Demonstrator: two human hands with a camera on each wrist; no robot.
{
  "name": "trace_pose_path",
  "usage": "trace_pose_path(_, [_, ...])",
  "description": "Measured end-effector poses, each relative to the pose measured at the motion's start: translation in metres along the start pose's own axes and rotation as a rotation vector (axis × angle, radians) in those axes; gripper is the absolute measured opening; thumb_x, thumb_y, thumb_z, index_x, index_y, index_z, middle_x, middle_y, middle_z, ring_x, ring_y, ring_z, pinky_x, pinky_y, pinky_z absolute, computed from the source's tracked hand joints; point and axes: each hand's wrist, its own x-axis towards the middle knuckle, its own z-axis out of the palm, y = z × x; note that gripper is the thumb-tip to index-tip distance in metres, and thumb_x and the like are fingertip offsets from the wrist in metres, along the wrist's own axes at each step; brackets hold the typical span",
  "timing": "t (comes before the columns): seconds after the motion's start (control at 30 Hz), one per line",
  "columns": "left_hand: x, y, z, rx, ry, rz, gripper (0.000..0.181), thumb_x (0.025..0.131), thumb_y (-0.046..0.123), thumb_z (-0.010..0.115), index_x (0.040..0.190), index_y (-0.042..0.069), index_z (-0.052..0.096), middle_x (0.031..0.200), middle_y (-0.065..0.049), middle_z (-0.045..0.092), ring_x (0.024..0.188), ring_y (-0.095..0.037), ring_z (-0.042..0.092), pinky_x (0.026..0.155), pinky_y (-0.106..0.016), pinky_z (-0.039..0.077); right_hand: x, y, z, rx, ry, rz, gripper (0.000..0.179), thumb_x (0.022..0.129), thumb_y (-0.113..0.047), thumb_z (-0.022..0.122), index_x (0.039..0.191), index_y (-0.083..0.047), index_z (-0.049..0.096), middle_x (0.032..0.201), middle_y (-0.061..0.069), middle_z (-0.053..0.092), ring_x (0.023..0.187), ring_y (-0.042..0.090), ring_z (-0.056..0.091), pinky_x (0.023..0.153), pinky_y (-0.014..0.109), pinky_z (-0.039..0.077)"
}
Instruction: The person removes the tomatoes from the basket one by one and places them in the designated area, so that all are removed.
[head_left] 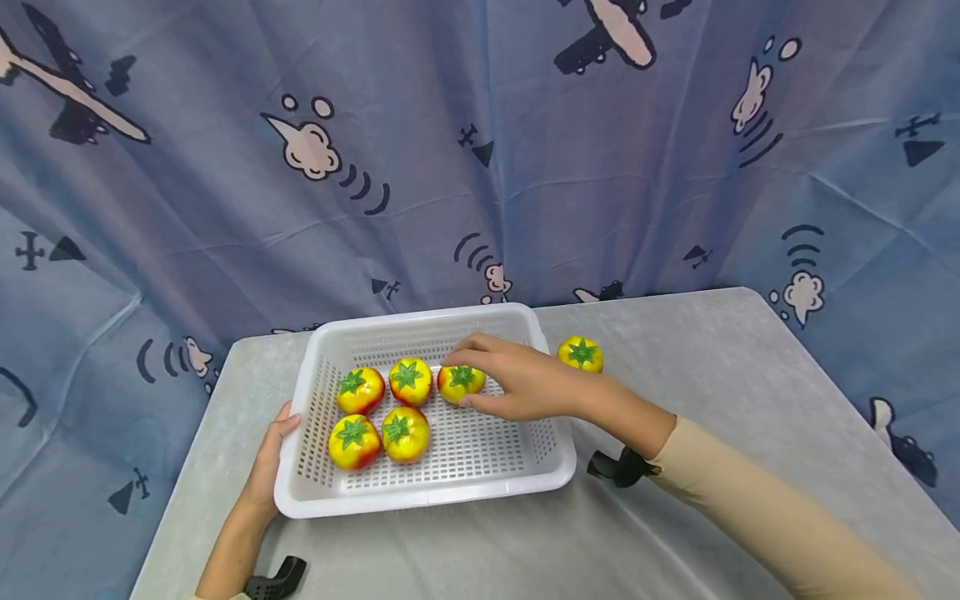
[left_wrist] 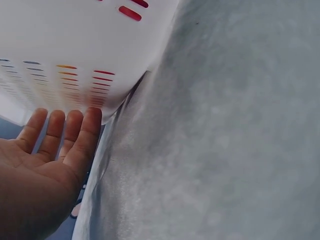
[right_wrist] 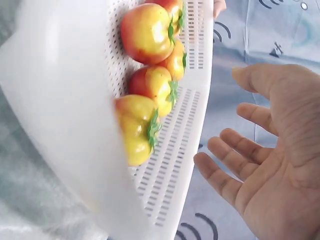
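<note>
A white slotted plastic basket holds several yellow-and-red fruits with green leafy tops, such as the front-left fruit. My left hand grips its left side, thumb on the rim; in the left wrist view the fingers lie nearly straight against the wall. My right hand reaches over the right rim, its fingers and thumb spread around the back-right fruit inside. In the right wrist view these fingers stand apart from the fruits, holding nothing.
Another yellow fruit sits on the grey cloth-covered table, just right of the basket. Behind the table hangs a blue curtain with aeroplane prints. A black wrist mount is on the right forearm.
</note>
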Motion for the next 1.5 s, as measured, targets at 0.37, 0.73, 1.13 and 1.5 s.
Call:
trace_pose_path(0.37, [0.0,0.0,0.0,-0.009,0.003,0.019,0.068,0.111,0.049,0.017,0.171,0.02,0.0,0.174,-0.023,0.011,0.126,0.006,0.054,0.094,-0.029,0.056,0.025,-0.02,0.005,-0.072,-0.092,-0.066,0.052,0.101,-0.03,0.072,0.15,-0.016,0.06,0.149,0.006,0.06,0.131,0.022,0.062,0.113,0.04,0.052])
trace_pose_path(0.73, [0.002,0.0,0.001,-0.018,0.016,0.005,0.067,0.111,0.049,0.018,0.171,0.022,0.001,0.17,-0.02,0.016,0.123,0.005,0.057,0.093,-0.03,0.057,0.048,-0.029,0.022,-0.073,-0.2,-0.129,0.05,0.102,-0.03,0.071,0.148,-0.013,0.06,0.147,0.009,0.06,0.126,0.023,0.065,0.11,0.034,0.052])
trace_pose_path(1.13, [-0.001,-0.003,-0.001,-0.03,-0.001,0.008,0.066,0.112,0.049,0.016,0.171,0.023,0.001,0.169,-0.019,0.015,0.122,0.005,0.058,0.092,-0.032,0.059,0.066,-0.037,0.04,-0.11,-0.324,-0.087,0.052,0.101,-0.033,0.072,0.149,-0.016,0.06,0.144,0.004,0.063,0.118,0.016,0.061,0.109,0.03,0.051])
trace_pose_path(1.5, [0.001,-0.004,0.0,-0.003,0.015,0.023,0.066,0.111,0.048,0.017,0.17,0.02,0.006,0.162,-0.01,0.026,0.122,0.004,0.058,0.09,-0.03,0.059,0.077,-0.041,0.052,-0.156,-0.37,-0.072,0.056,0.098,-0.033,0.076,0.148,-0.015,0.06,0.143,0.001,0.062,0.122,0.011,0.059,0.11,0.027,0.049])
